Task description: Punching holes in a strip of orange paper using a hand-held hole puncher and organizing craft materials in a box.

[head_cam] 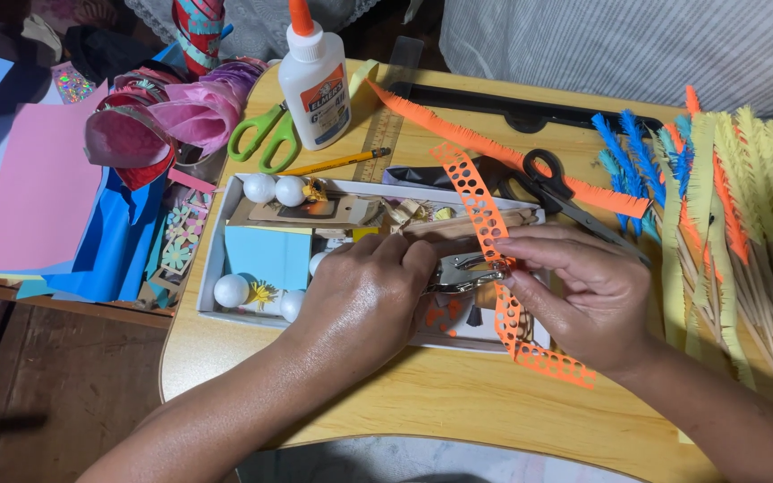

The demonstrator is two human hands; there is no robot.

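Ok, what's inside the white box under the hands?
The white box holds white foam balls, a light blue paper block, small yellow bits and orange punch scraps. The left hand and right hand cover its middle and right part.

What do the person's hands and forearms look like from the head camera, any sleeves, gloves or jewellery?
Both the left hand and the right hand are bare, with no gloves. No rings, watch or bracelets show. The forearms are uncovered as far as the frame edge, so no sleeves are visible. The fingernails look short and unpainted.
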